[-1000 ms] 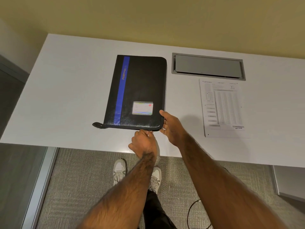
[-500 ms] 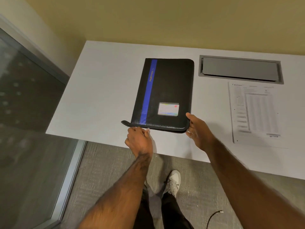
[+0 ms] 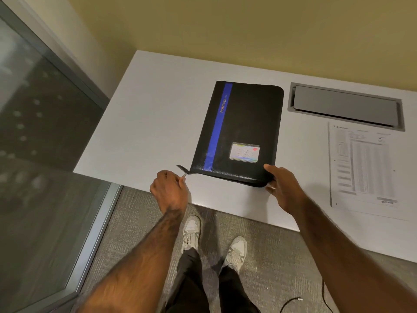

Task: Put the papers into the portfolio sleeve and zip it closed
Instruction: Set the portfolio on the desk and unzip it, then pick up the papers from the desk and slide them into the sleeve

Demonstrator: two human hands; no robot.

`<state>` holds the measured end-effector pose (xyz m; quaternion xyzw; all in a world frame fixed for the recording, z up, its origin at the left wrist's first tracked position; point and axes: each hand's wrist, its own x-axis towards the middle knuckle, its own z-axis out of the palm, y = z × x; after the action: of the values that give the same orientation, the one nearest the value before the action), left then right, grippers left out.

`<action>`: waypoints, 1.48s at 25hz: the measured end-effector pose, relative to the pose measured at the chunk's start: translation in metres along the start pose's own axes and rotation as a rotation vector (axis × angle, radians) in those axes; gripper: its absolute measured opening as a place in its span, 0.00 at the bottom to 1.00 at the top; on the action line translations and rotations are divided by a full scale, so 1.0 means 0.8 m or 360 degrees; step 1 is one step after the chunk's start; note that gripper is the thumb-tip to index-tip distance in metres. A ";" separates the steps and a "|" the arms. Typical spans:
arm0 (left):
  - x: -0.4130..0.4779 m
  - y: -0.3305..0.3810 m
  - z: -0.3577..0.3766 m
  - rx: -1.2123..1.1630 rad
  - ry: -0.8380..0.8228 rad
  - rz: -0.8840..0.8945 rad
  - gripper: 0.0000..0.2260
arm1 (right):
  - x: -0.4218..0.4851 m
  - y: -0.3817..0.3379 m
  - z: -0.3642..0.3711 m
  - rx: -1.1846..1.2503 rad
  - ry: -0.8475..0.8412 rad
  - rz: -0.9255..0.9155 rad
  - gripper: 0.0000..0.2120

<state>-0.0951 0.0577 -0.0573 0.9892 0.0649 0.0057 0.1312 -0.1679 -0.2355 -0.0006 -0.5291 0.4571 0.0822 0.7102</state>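
A black portfolio [image 3: 246, 123] with a blue stripe and a small label lies flat on the white desk [image 3: 153, 114]. My left hand [image 3: 169, 190] pinches the zipper pull [image 3: 185, 175] at the portfolio's near left corner, beside the black zipper tail. My right hand [image 3: 279, 186] grips the near right corner of the portfolio, thumb on top. A printed stack of papers [image 3: 363, 166] lies on the desk to the right, apart from the portfolio.
A grey cable hatch [image 3: 345, 107] is set into the desk behind the papers. A glass wall with a metal frame [image 3: 45, 154] stands at the left. The desk's front edge runs just under my hands; my shoes and a cable are on the carpet.
My left hand has drawn the zipper pull leftwards along the portfolio's near edge to its left corner. My right hand keeps hold of the right corner. The view has swung left.
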 end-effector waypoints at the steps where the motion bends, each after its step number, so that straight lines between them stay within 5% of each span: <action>1: 0.001 0.000 0.000 -0.0006 0.0004 0.0036 0.11 | -0.001 -0.001 0.000 0.0001 0.0001 -0.0003 0.11; 3: 0.001 0.002 0.001 -0.0094 0.0020 0.0103 0.12 | -0.007 -0.006 0.003 0.0011 0.0025 -0.0016 0.13; 6: 0.004 0.005 -0.003 -0.0262 -0.0139 0.0181 0.32 | -0.022 -0.022 0.018 -0.0076 0.0117 -0.0147 0.08; 11: 0.009 0.046 -0.036 -0.0676 -0.0501 0.0525 0.47 | -0.072 -0.057 0.079 -0.0503 0.0323 -0.0747 0.13; 14: 0.009 0.077 -0.075 -0.1032 -0.0503 0.0640 0.42 | -0.104 -0.080 0.143 -0.0718 0.0172 -0.1169 0.13; 18: 0.024 0.072 -0.131 -0.1414 -0.0313 0.0726 0.34 | -0.117 -0.083 0.218 -0.1085 -0.0015 -0.1362 0.16; 25: 0.121 0.032 -0.180 -0.1354 -0.0303 0.0463 0.22 | -0.084 -0.082 0.287 -0.1249 -0.0340 -0.1547 0.21; 29: 0.137 0.009 -0.189 -0.1514 -0.0288 0.0344 0.18 | -0.046 -0.051 0.264 -0.1500 -0.0085 -0.1472 0.29; 33: 0.130 -0.040 -0.185 -0.1714 -0.0310 0.0078 0.17 | -0.004 -0.001 0.203 -0.2103 0.0191 -0.0884 0.37; 37: 0.130 -0.084 -0.177 -0.1657 -0.0250 -0.0212 0.20 | 0.014 0.032 0.150 -0.2195 0.0315 -0.0543 0.40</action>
<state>-0.0043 0.1718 0.0611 0.7843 0.1060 -0.0453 0.6096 -0.1094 -0.1295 -0.0233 -0.9264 0.2744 0.1919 0.1721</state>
